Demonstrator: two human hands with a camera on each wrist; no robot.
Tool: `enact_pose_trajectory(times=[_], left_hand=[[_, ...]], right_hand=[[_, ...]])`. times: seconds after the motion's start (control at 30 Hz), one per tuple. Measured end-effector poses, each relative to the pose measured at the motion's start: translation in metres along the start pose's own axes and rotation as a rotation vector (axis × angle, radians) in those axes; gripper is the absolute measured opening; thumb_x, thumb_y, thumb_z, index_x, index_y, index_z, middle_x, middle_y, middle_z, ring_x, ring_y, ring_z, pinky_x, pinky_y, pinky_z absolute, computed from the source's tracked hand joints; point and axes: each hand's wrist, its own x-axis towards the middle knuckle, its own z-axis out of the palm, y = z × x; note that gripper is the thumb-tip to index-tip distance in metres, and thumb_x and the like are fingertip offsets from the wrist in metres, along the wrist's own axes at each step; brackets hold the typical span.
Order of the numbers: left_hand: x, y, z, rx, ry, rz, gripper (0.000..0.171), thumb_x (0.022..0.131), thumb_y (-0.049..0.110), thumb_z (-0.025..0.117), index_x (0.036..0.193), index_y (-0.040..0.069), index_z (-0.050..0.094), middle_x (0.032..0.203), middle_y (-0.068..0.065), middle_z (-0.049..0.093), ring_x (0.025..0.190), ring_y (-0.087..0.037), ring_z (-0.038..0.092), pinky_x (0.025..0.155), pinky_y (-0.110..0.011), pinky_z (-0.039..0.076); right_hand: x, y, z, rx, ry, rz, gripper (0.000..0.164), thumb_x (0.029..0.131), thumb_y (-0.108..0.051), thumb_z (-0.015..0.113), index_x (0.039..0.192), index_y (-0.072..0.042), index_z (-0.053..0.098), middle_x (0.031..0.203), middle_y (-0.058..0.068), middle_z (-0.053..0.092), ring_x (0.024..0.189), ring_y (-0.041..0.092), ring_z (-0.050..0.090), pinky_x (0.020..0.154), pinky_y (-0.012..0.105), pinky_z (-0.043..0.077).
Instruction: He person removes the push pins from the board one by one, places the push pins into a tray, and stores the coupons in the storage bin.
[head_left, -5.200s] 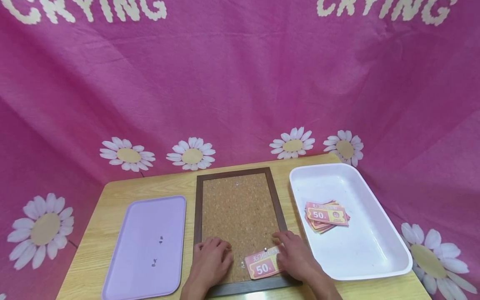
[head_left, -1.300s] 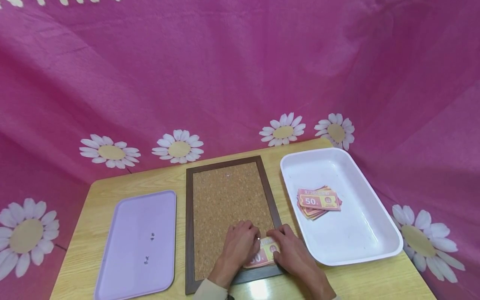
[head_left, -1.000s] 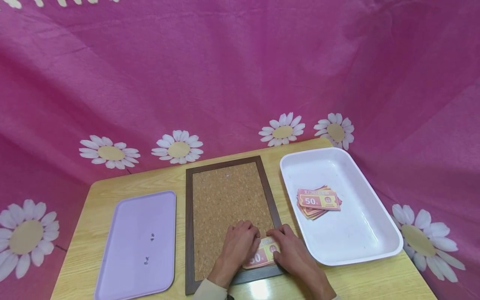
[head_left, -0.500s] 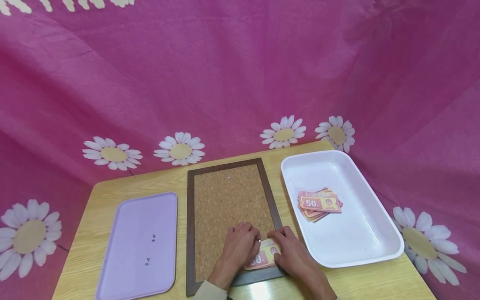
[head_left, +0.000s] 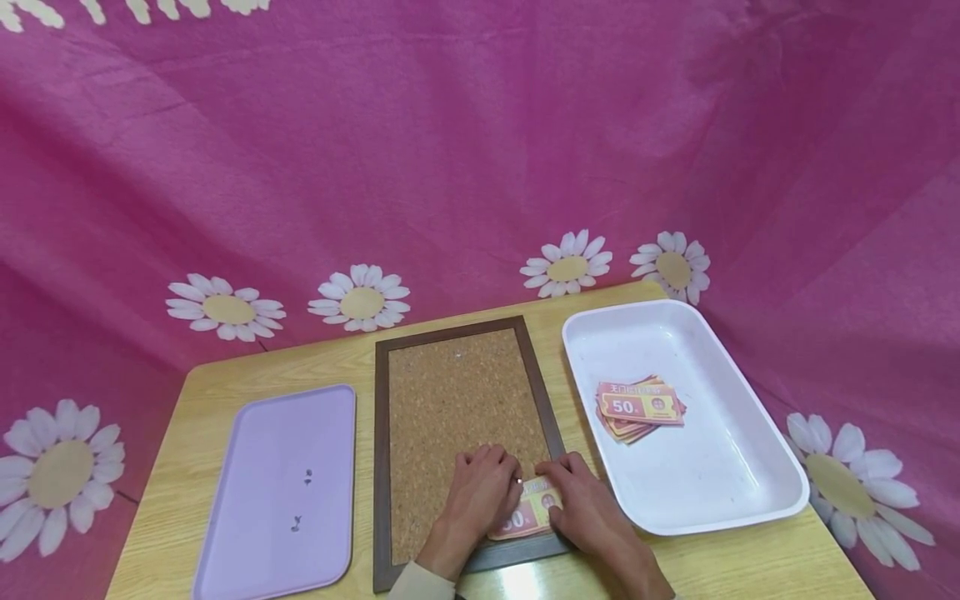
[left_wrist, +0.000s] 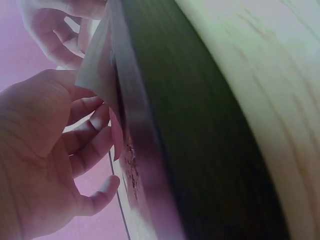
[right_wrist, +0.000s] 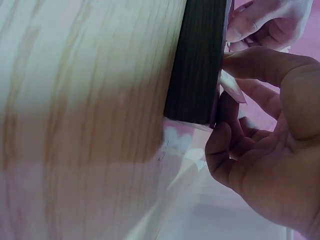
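Observation:
In the head view, a pink-and-yellow paper coupon [head_left: 522,518] marked 50 lies at the lower right of a cork board [head_left: 465,400] with a dark wooden frame. My left hand [head_left: 480,490] curls over the coupon's upper left part, its fingertips at the shiny head of a push pin [head_left: 519,481]; its thumb is hidden. Holding the coupon's right end at the frame is my right hand [head_left: 588,504]. The left wrist view shows the coupon's near edge [left_wrist: 95,75] lifted from the frame [left_wrist: 170,115]. In the right wrist view, my right fingers [right_wrist: 222,145] touch the frame's side.
Left of the board, a lilac tray [head_left: 292,450] carries a few small pins [head_left: 307,477]. A deep white tray [head_left: 727,450] stands to the right, with a stack of similar coupons [head_left: 641,408]. Behind the table [head_left: 277,369] hangs a pink curtain with daisies [head_left: 450,150].
Over about five seconds my left hand has moved right, from the board's left side onto the coupon, and the head view has shifted. Both hands have kept nearly still during the last second.

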Motion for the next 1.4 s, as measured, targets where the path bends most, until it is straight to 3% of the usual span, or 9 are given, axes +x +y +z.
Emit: enact_pose_trajectory(times=[0.2,0.43,0.83,1.13,1.4], left_hand=[[-0.0014,0.0,0.0004,-0.002,0.033,0.013,0.011,0.088,0.033,0.062,0.091,0.025,0.07,0.092,0.006,0.063,0.088,-0.014,0.056,0.088,-0.048,0.042],[-0.0015,-0.0004,0.0009,0.058,0.067,0.038,0.013,0.089,0.034,0.061,0.09,0.027,0.071,0.092,0.007,0.065,0.089,-0.013,0.059,0.087,-0.047,0.043],[-0.002,-0.001,0.003,0.082,0.056,0.031,0.019,0.092,0.037,0.057,0.096,0.026,0.071,0.095,0.007,0.066,0.093,-0.014,0.06,0.089,-0.048,0.044],[-0.0021,-0.0016,0.0,0.023,0.03,0.004,0.022,0.095,0.035,0.052,0.098,0.024,0.071,0.097,0.006,0.066,0.096,-0.014,0.059,0.095,-0.049,0.042],[-0.0029,-0.0037,-0.0012,-0.024,0.031,0.011,0.018,0.091,0.035,0.057,0.096,0.024,0.071,0.096,0.006,0.066,0.097,-0.015,0.06,0.097,-0.051,0.04]], right_hand=[[-0.0008,0.0003,0.0002,0.006,-0.015,0.015,0.05,0.066,-0.008,0.073,0.115,-0.02,0.065,0.104,-0.004,0.054,0.079,0.011,0.056,0.068,0.026,0.046],[-0.0004,0.0008,0.0007,0.001,-0.03,0.015,0.051,0.067,-0.009,0.072,0.116,-0.02,0.065,0.105,-0.003,0.054,0.08,0.011,0.056,0.068,0.026,0.046],[-0.0002,0.0005,0.0011,-0.009,-0.024,0.011,0.05,0.068,-0.01,0.073,0.116,-0.02,0.065,0.105,-0.003,0.054,0.079,0.011,0.056,0.068,0.027,0.047],[0.0011,-0.001,0.0002,-0.012,-0.006,-0.002,0.047,0.069,-0.009,0.074,0.115,-0.017,0.065,0.102,-0.001,0.054,0.079,0.013,0.056,0.068,0.028,0.047],[0.0007,-0.0015,-0.0011,-0.019,-0.011,-0.004,0.049,0.067,-0.008,0.073,0.114,-0.017,0.066,0.101,-0.001,0.054,0.079,0.013,0.056,0.068,0.029,0.047]])
